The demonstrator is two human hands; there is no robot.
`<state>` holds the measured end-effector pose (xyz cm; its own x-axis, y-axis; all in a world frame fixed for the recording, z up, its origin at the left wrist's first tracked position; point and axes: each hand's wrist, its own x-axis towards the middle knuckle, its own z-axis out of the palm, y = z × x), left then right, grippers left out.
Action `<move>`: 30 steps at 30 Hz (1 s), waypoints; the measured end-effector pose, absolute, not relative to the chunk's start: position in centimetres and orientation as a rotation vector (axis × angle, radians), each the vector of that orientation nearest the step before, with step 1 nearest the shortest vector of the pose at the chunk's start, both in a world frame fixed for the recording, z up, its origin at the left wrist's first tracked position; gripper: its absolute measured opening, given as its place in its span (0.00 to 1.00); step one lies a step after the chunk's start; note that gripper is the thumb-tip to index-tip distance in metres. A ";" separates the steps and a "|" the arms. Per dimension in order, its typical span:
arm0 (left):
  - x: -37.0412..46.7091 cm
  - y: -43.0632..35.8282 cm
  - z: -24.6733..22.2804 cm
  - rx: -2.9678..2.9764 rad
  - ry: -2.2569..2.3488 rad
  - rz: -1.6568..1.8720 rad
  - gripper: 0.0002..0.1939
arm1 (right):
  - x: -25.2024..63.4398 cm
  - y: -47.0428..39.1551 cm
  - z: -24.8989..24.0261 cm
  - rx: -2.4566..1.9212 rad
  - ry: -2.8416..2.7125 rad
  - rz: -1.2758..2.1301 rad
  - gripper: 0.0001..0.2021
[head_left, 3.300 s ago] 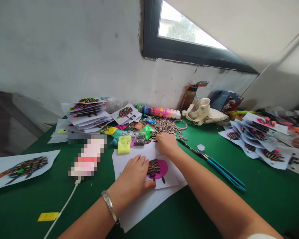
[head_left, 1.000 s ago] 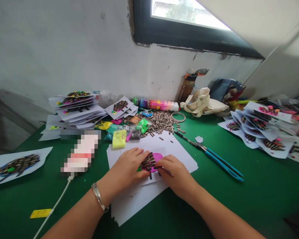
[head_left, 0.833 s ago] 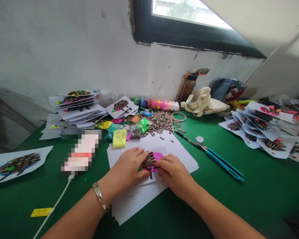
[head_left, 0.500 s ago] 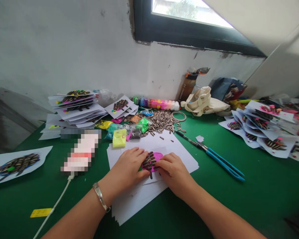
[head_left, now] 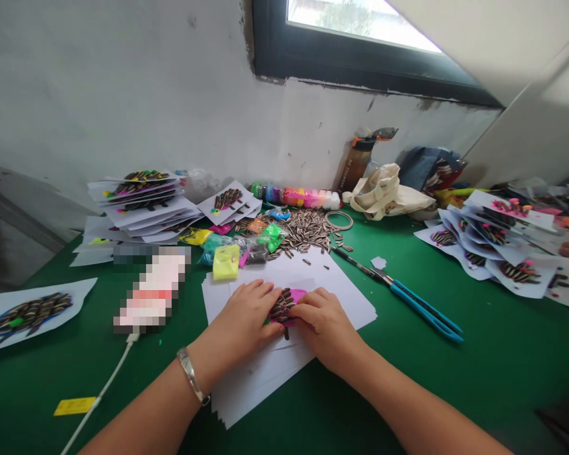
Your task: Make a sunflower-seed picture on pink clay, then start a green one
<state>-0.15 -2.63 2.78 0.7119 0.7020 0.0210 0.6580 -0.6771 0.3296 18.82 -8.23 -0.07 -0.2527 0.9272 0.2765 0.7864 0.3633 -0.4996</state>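
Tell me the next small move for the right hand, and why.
Probably a gentle downward press with the right hand: its fingertips are at the edge of the seed rows on the pink shape, and the left hand rests on the paper alongside. I can't tell whether a seed is pinched there.

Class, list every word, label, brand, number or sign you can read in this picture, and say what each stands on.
"BE YOUNGER", running up the brown bottle; small, so the ending is uncertain.
Yellow label: faint marks, too blurred to read.
Pink-and-white object: pixelated, nothing readable.
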 end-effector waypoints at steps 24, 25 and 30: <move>0.1 -2.6 3.2 2.592 1.088 0.189 0.19 | 19.5 -8.4 -0.9 -1.522 -2.055 0.391 0.06; 0.1 -2.6 3.1 2.587 1.084 0.197 0.18 | 19.5 -8.4 -1.0 -1.514 -2.053 0.390 0.07; 0.1 -2.6 3.1 2.602 1.081 0.193 0.17 | 19.3 -8.2 -1.4 -1.505 -2.048 0.365 0.06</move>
